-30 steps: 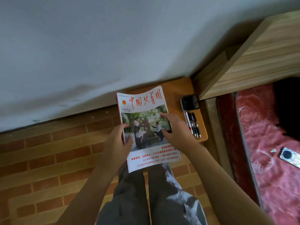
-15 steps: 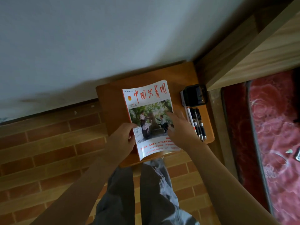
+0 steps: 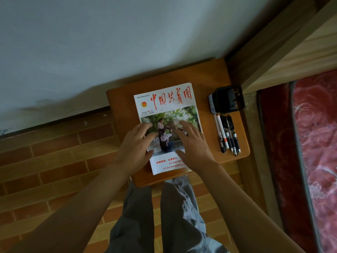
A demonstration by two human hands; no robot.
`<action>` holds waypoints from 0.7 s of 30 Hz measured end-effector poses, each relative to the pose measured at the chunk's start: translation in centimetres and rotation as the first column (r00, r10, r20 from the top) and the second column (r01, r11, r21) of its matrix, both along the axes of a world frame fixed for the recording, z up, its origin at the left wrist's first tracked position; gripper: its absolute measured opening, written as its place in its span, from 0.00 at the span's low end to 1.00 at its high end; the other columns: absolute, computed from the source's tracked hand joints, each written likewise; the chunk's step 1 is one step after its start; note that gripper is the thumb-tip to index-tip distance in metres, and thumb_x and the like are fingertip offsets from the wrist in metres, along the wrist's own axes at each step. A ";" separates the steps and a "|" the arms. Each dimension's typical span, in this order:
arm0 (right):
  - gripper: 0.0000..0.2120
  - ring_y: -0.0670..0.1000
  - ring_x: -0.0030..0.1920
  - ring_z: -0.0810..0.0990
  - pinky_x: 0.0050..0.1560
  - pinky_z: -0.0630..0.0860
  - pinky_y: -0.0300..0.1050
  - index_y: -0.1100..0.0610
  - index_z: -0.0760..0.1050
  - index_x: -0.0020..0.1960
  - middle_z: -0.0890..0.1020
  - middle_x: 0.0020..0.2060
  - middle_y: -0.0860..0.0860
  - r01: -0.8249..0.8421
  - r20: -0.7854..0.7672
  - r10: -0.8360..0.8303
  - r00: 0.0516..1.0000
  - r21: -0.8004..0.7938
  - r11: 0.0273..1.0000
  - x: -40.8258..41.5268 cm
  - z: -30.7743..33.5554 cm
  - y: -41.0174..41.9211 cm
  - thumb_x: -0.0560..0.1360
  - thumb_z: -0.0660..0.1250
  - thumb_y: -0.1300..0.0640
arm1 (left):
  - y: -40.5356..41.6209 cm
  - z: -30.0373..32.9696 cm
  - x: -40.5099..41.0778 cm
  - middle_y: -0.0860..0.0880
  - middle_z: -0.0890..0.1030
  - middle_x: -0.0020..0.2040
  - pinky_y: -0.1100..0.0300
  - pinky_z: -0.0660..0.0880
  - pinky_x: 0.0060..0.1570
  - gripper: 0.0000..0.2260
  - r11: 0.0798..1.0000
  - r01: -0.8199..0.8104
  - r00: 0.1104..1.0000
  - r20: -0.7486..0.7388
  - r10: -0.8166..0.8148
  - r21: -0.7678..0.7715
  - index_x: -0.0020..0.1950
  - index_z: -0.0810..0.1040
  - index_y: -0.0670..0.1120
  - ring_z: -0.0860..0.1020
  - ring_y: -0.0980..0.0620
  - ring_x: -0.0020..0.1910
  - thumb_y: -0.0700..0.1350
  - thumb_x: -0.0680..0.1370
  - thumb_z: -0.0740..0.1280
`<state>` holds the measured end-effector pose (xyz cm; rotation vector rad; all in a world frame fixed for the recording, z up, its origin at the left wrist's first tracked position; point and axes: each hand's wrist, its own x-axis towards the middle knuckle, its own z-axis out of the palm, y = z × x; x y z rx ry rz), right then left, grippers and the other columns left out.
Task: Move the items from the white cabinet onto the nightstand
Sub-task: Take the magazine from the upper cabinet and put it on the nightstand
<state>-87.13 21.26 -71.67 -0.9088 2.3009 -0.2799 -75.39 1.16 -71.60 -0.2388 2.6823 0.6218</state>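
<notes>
A magazine (image 3: 167, 106) with red characters and a photo on its cover lies flat on the brown wooden nightstand (image 3: 124, 99). My left hand (image 3: 136, 148) rests on its left lower part with fingers spread and straight. Over the right lower part lies my right hand (image 3: 193, 145), fingers also spread flat. Right of the magazine lie several pens (image 3: 227, 134) side by side. Behind them stands a black mesh pen holder (image 3: 227, 99). The white cabinet is not in view.
A grey-white wall (image 3: 109, 42) runs behind the nightstand. A wooden bed frame (image 3: 284, 52) and a red patterned mattress (image 3: 315, 143) lie to the right. Brick-patterned floor (image 3: 54, 161) spreads to the left. My legs (image 3: 160, 216) stand just in front of the nightstand.
The magazine went from held in the air over the floor to lying flat on the nightstand. Both hands changed from gripping its edges to resting flat on its cover.
</notes>
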 end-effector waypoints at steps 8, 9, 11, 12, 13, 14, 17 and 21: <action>0.39 0.53 0.84 0.44 0.82 0.52 0.57 0.49 0.58 0.81 0.52 0.84 0.49 -0.016 -0.003 0.016 1.000 -0.052 0.999 0.4 -1.8 0.8 0.77 0.74 0.45 | -0.9 -1.3 -0.3 0.45 0.60 0.82 0.38 0.63 0.74 0.37 0.994 0.109 0.992 0.063 -0.108 -0.007 0.78 0.70 0.50 0.55 0.41 0.82 0.55 0.72 0.78; 0.39 0.53 0.84 0.43 0.82 0.52 0.57 0.49 0.58 0.81 0.52 0.84 0.49 -0.015 -0.001 0.015 1.000 -0.059 0.998 0.4 -1.8 0.9 0.77 0.73 0.46 | -0.9 -1.3 -0.2 0.45 0.59 0.83 0.38 0.62 0.74 0.38 0.994 0.114 0.991 0.067 -0.113 -0.007 0.79 0.69 0.50 0.53 0.41 0.82 0.56 0.72 0.78; 0.38 0.53 0.84 0.43 0.82 0.52 0.57 0.50 0.59 0.81 0.52 0.84 0.49 -0.006 0.003 0.006 1.000 -0.072 0.997 0.4 -1.9 1.1 0.77 0.74 0.47 | -0.8 -1.3 -0.2 0.47 0.55 0.84 0.39 0.59 0.75 0.39 0.994 0.112 0.990 0.084 -0.111 -0.005 0.80 0.67 0.52 0.49 0.43 0.83 0.57 0.73 0.78; 0.38 0.52 0.84 0.43 0.82 0.51 0.57 0.49 0.59 0.81 0.52 0.84 0.49 -0.001 0.004 0.001 1.000 -0.072 0.997 0.3 -2.0 1.2 0.77 0.73 0.47 | -0.6 -1.3 -0.3 0.48 0.53 0.84 0.40 0.58 0.75 0.39 0.994 0.105 0.990 0.096 -0.105 0.000 0.80 0.66 0.53 0.47 0.44 0.83 0.57 0.73 0.78; 0.38 0.52 0.83 0.42 0.82 0.51 0.57 0.49 0.59 0.81 0.51 0.84 0.48 0.004 0.003 -0.004 1.000 -0.067 0.998 0.3 -2.0 1.4 0.77 0.73 0.47 | -0.4 -1.2 -0.4 0.49 0.52 0.85 0.41 0.58 0.75 0.39 0.995 0.100 0.989 0.107 -0.100 0.006 0.81 0.65 0.54 0.46 0.45 0.83 0.57 0.73 0.78; 0.38 0.52 0.83 0.41 0.82 0.50 0.57 0.49 0.58 0.82 0.50 0.84 0.48 0.010 0.001 -0.009 1.000 -0.059 0.998 0.2 -2.0 1.6 0.77 0.73 0.46 | -0.1 -1.2 -0.6 0.50 0.52 0.85 0.41 0.59 0.75 0.39 0.995 0.100 0.989 0.112 -0.100 0.011 0.81 0.65 0.54 0.46 0.45 0.83 0.56 0.73 0.78; 0.39 0.51 0.83 0.39 0.83 0.49 0.57 0.49 0.58 0.82 0.49 0.84 0.48 0.024 -0.002 -0.024 1.000 -0.047 0.999 -0.1 -2.1 2.4 0.77 0.72 0.46 | 0.7 -1.3 -1.3 0.49 0.53 0.84 0.40 0.62 0.74 0.39 0.994 0.103 0.988 0.109 -0.106 0.032 0.80 0.66 0.54 0.47 0.44 0.83 0.55 0.72 0.79; 0.39 0.51 0.83 0.40 0.83 0.50 0.58 0.49 0.58 0.82 0.50 0.84 0.48 0.031 -0.006 -0.031 0.999 -0.053 0.998 -0.9 -2.0 3.6 0.77 0.73 0.49 | 2.2 -1.4 -2.0 0.48 0.55 0.84 0.41 0.65 0.73 0.38 0.996 0.077 0.992 0.096 -0.081 0.038 0.80 0.67 0.52 0.48 0.44 0.83 0.53 0.72 0.79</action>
